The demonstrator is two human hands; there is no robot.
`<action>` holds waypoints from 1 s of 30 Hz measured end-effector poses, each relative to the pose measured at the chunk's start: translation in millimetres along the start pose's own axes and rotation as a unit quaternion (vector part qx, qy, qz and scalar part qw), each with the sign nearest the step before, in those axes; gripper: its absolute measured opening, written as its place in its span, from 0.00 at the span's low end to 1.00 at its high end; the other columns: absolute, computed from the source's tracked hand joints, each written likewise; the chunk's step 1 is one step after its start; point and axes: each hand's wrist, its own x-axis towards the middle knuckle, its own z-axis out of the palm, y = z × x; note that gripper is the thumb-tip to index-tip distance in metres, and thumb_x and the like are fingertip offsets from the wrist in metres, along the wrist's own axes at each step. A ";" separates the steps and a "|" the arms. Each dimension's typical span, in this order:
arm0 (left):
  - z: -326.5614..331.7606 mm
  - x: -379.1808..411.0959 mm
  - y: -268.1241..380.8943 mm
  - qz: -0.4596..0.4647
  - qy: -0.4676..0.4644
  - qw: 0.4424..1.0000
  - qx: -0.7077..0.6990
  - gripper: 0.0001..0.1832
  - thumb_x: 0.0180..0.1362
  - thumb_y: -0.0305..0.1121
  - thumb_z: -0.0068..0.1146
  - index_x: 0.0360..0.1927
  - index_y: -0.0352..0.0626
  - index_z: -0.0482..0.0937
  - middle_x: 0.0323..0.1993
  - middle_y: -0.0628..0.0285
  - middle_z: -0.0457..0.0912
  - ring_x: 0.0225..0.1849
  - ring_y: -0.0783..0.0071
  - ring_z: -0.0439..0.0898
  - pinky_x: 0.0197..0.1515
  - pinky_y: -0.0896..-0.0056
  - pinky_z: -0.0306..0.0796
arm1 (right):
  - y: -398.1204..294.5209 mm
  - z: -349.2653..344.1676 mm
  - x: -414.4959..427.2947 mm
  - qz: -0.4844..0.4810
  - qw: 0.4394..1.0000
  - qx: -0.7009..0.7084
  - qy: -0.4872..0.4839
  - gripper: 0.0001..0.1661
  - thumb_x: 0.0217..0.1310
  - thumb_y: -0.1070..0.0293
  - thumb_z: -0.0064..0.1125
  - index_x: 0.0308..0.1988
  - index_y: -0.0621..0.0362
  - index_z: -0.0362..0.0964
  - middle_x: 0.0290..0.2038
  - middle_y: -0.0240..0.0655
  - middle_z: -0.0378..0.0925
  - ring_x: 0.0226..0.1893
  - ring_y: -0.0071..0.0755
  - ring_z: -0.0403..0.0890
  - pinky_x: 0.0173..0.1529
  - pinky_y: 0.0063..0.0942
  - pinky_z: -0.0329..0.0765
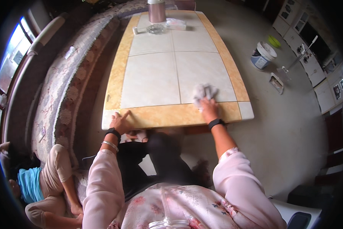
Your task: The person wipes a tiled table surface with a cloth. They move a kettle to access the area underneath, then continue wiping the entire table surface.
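A long table (pixel 150 78) with pale tiles and an orange-tan border stretches out before me. My right hand (pixel 210 108) grips a greyish, crumpled cloth (pixel 204 93) against the tabletop near its right front corner; hand and cloth are slightly blurred. At the left front corner, my left hand (pixel 120 123) rests on the table edge with its fingers apart and nothing held. A rose-coloured metal canister (pixel 157 12) with a white top stands at the far end. Close to it are a clear glass dish (pixel 156 29), a plastic pack (pixel 176 24) and a small white cylinder (pixel 135 30).
Along the left runs a sofa (pixel 64 74) with a patterned cover, where a person (pixel 52 177) lies with knees bent. On the floor at right are a white bucket (pixel 263 55), a green basin (pixel 274 41) and a dustpan (pixel 276 83). White cabinets (pixel 298 37) line the right wall.
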 end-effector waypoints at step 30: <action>-154.5 -221.5 167.3 0.784 0.000 0.315 -0.535 0.19 0.61 0.32 0.40 0.50 0.27 0.68 0.52 0.48 0.70 0.54 0.56 0.69 0.55 0.60 0.63 | 171.1 -39.9 -40.1 0.137 0.971 -0.127 -0.152 0.17 0.48 0.74 0.45 0.41 0.50 0.73 0.37 0.49 0.74 0.40 0.53 0.75 0.44 0.43 0.72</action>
